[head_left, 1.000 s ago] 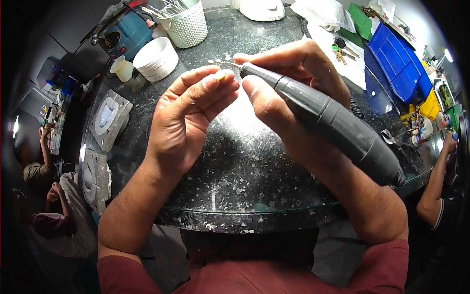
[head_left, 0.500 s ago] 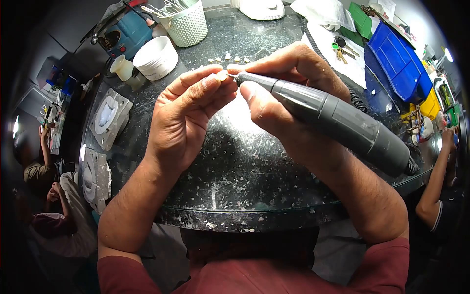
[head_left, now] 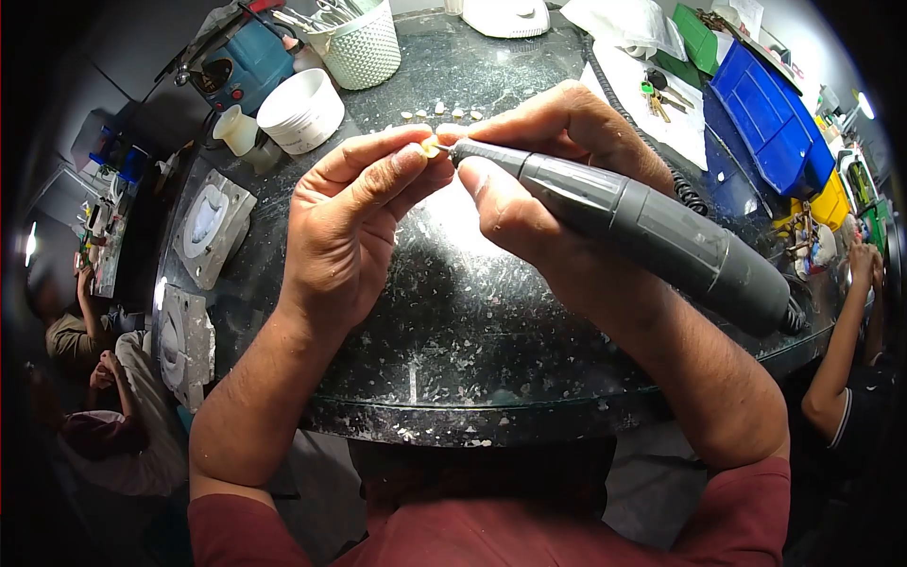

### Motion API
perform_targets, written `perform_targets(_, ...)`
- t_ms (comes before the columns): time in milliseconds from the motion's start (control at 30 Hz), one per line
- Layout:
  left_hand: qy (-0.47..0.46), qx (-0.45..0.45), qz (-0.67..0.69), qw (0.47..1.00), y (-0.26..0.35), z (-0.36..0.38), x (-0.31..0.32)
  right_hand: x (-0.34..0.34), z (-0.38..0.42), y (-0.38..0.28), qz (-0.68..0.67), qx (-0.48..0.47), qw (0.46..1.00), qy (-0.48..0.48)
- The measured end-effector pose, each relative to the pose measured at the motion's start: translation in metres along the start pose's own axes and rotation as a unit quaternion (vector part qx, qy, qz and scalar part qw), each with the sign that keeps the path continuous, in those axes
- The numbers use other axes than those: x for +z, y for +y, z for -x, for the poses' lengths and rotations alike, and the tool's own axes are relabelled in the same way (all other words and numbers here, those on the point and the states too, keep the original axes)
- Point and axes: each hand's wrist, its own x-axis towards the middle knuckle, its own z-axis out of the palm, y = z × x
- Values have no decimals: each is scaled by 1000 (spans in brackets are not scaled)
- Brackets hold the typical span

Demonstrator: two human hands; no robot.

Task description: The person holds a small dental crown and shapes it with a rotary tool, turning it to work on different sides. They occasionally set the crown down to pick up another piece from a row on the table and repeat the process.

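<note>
Between the thumb and fingertips of my left hand [head_left: 364,203] is a small yellowish tooth-shaped piece [head_left: 431,147]. My right hand [head_left: 557,180] is closed around a dark grey rotary handpiece [head_left: 642,222], whose thin metal tip meets or nearly meets the piece; the exact contact is too small to tell. The handpiece slants down to the right over my right forearm. Just beyond my fingertips, several small tooth-like pieces [head_left: 440,109] stand in a row on the dark speckled table [head_left: 453,350].
At the back left are a white tub [head_left: 300,111], a woven basket of tools [head_left: 364,47] and a blue machine [head_left: 248,61]. Two plaster moulds [head_left: 213,227] lie left. Keys [head_left: 656,99] and a blue bin [head_left: 770,118] are right. Other people sit at both sides.
My left hand has shifted slightly left, and the piece between its fingers has turned a little. The handpiece has moved slightly. At the far right, a person's hands have moved.
</note>
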Motion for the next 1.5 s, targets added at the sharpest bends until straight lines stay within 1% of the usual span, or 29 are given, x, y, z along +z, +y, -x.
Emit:
perform_targets(267, -6, 17, -25, 1000, 0, 0, -1, -2, 0, 2, 5, 5, 1000, -11)
perform_targets(467, -5, 12, -28, 1000, 1, 1, 0, -2, 0, 3, 0, 7, 1000, -20)
perform_targets(533, -5, 10, -30, 1000, 1, 1, -1, -3, 0, 0, 30, 6, 999, -24)
perform_targets(633, -3, 8, -31, 999, 1, 1, -1, 0, 1, 2, 4, 13, 1000, -9)
perform_targets(967, -9, 1, -17, 1000, 1, 1, -2, -2, 0, 0, -1, 13, 1000, -17)
perform_targets(1200, -8, -1, -12, 1000, 1, 2, -1, -1, -1, 1, 20, 0, 1000, -13)
perform_targets(1267, -7, -1, -14, 1000, 1, 2, -1, -1, 0, 2, 26, -2, 1000, -12)
perform_targets(1333, -5, 1, -19, 1000, 1, 2, -1, 0, 0, 3, 4, 6, 1000, -6)
perform_targets(1500, 4, 1, -32, 999, 1, 2, -1, 0, 0, 2, 14, 10, 1000, -9)
